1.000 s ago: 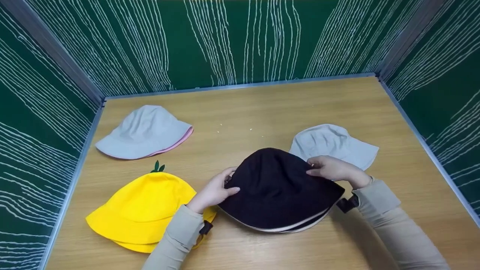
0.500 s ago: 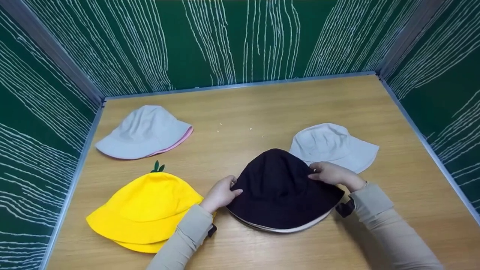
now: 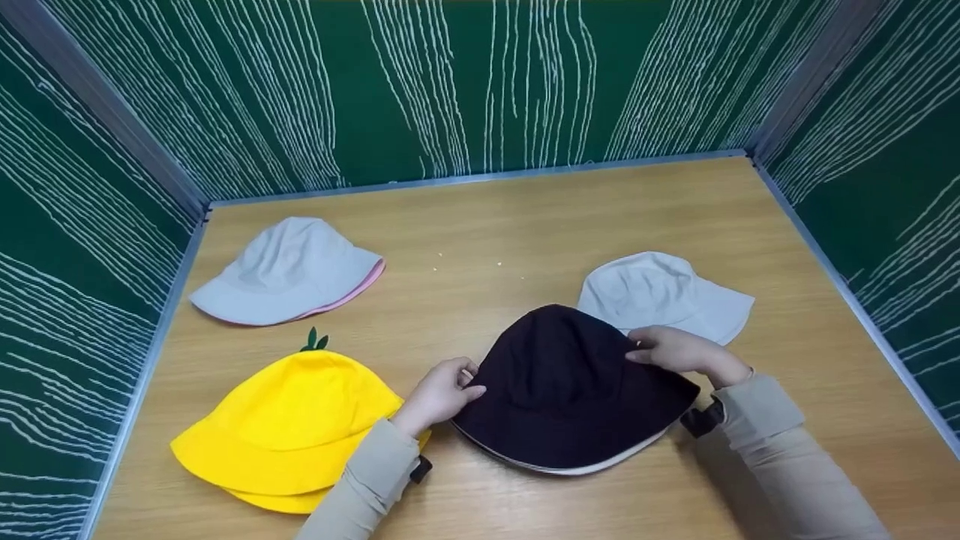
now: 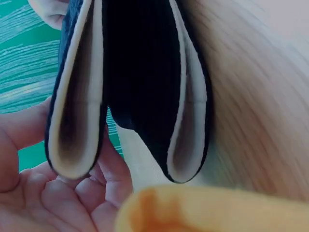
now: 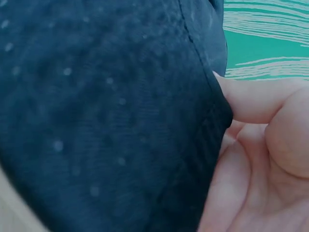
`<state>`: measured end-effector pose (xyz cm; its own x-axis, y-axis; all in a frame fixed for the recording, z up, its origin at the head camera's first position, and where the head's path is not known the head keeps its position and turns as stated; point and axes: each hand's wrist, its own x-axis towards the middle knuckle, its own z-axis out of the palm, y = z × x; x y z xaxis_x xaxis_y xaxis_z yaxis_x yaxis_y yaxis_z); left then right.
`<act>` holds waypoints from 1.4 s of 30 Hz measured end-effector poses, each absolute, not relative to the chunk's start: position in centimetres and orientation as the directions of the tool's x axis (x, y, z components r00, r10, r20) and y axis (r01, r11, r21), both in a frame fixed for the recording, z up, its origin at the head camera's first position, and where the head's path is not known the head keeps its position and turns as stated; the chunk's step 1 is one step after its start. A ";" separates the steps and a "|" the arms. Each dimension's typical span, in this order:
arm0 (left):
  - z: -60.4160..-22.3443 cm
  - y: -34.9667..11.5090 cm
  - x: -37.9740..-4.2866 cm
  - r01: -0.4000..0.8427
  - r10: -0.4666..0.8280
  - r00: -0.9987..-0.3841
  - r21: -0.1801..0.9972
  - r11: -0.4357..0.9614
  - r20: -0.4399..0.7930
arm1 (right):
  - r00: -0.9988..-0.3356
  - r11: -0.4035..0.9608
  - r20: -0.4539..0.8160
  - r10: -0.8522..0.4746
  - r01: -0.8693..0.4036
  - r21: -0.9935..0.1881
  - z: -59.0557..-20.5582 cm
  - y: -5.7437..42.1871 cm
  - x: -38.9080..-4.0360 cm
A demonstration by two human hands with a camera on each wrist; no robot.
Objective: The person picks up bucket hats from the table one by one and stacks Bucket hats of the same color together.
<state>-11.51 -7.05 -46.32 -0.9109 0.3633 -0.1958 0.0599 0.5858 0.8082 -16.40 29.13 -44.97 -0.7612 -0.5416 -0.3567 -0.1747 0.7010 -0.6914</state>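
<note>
I count 4 hats on the wood-grain table (image 3: 480,225): 1 black cloth bucket hat with a cream lining (image 3: 562,397), 1 yellow cloth bucket hat with green leaves on top (image 3: 292,420), 1 pale grey cloth hat with a pink underside (image 3: 289,274) and 1 plain pale grey cloth hat (image 3: 641,292). From my view, the black hat sits front of centre, partly hiding the plain grey hat; I can't tell whether it touches the table. The beige left sleeve (image 3: 367,476) blocks part of the yellow brim. 2 hands grip the black hat: the left hand (image 3: 440,391) pinches its left side, thumb in front, and the right hand (image 3: 682,351) pinches its right, forearm slanting in from lower right.
</note>
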 end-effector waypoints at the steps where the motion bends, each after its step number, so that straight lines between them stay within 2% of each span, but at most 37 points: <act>1: -46.4 -7.0 -11.4 0.060 0.360 -0.912 0.803 0.594 -0.198 | -0.758 0.700 -0.360 -0.544 -0.174 -0.693 -45.1 29.2 -16.4; 8: -46.8 -6.8 -11.3 0.085 0.333 -0.923 0.742 0.665 -0.192 | -0.772 0.723 -0.362 -0.522 -0.176 -0.668 -46.3 29.4 -16.7; 24: -46.6 -6.8 -11.6 0.118 0.359 -0.898 0.647 0.753 -0.254 | -0.826 0.814 -0.372 -0.424 -0.168 -0.555 -47.2 29.1 -16.5; 35: -46.4 -6.9 -11.8 0.106 0.374 -0.889 0.676 0.729 -0.264 | -0.879 0.873 -0.291 -0.379 -0.235 -0.427 -47.2 28.6 -16.0; 42: -46.5 -6.9 -12.0 0.104 0.378 -0.886 0.678 0.728 -0.270 | -0.894 0.869 -0.253 -0.371 -0.238 -0.433 -46.8 28.7 -15.8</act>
<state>-11.97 -6.95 -46.50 -0.8856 0.3779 -0.2700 0.1038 0.7277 0.6780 -15.83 28.75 -46.78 -0.8936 -0.3709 -0.2528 -0.2384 0.8694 -0.4327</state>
